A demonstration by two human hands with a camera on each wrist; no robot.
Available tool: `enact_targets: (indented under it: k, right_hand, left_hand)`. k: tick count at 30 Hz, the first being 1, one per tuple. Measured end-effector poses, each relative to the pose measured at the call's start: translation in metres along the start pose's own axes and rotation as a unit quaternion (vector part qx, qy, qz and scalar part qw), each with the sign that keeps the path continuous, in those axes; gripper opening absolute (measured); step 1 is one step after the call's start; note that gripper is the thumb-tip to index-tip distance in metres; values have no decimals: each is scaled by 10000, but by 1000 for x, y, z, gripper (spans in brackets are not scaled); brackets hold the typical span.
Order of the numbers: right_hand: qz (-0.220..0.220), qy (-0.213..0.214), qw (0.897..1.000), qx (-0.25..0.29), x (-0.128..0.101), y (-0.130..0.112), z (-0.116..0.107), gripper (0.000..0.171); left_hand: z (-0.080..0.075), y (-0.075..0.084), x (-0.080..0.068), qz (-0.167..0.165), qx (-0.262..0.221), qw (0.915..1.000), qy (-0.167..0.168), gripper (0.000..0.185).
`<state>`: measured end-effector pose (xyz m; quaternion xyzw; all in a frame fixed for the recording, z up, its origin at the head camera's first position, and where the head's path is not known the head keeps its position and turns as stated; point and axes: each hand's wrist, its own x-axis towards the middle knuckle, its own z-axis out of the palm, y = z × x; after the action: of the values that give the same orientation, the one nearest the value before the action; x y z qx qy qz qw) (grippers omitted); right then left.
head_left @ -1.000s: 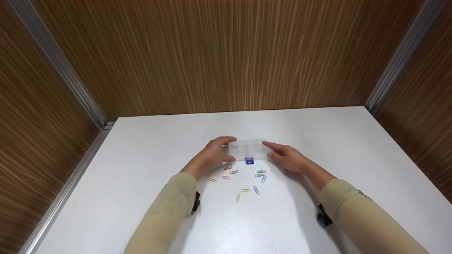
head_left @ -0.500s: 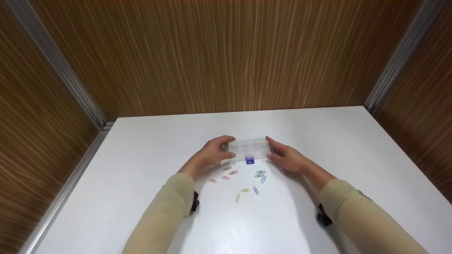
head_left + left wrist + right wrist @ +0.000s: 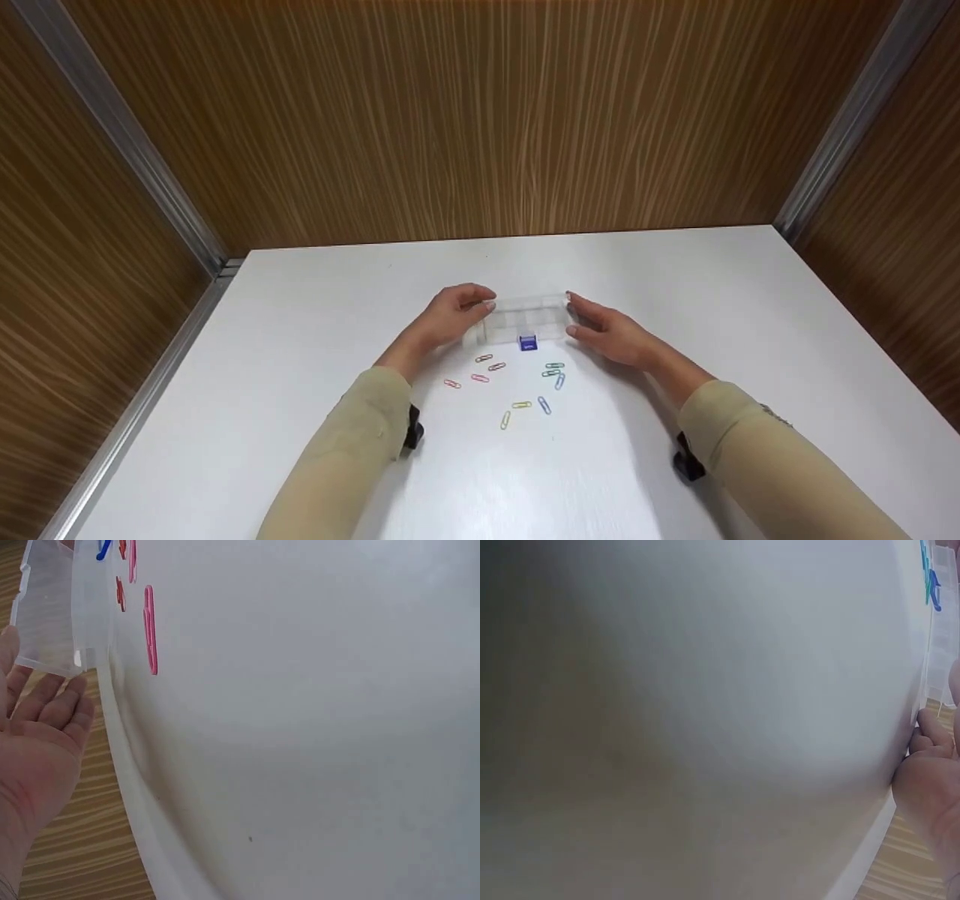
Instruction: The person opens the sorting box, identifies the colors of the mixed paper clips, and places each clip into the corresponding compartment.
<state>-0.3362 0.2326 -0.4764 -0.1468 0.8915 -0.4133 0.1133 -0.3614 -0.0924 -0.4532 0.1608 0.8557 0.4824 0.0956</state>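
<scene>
Head view: the clear box [image 3: 529, 319] sat between my fingers; my left hand [image 3: 448, 313] pinched one end, my right hand [image 3: 616, 337] held the other, and paper clips [image 3: 521, 404] lay nearer me.

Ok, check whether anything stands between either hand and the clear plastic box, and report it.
Nothing visible does: the left hand is at the left end of the clear plastic box, the right hand at its right end. The paper clips lie on its near side, not between it and either hand.
</scene>
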Motion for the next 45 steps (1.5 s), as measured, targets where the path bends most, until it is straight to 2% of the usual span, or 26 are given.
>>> enact_targets:
  k: [7,16,20,25,28,33,41,45]
  right_hand:
    - [86,51,9996,271,-1,-1,0,73]
    - [67,167,9987,477,1,-4,2,71]
    - [107,245,9985,468,2,-6,3,71]
    - [119,360,9982,464,4,-9,3,67]
    - [114,432,9985,328,5,-11,2,64]
    - [169,387,9991,100,8,-14,1,58]
    - [62,342,9993,130,12,-12,5,55]
    - [47,237,9995,223,10,-9,5,59]
  left_hand:
    - [2,0,2,38,-331,9993,151,39]
    - [2,-1,7,153,-401,9982,409,38]
    - [1,1,10,110,-352,9979,523,39]
    - [1,3,13,-139,-381,9971,641,40]
    - [1,4,14,-252,-445,9966,651,41]
    - [1,4,14,-256,-524,9963,630,41]
    - [2,3,15,-342,-792,9945,591,41]
    - [4,3,17,-392,-781,9944,600,40]
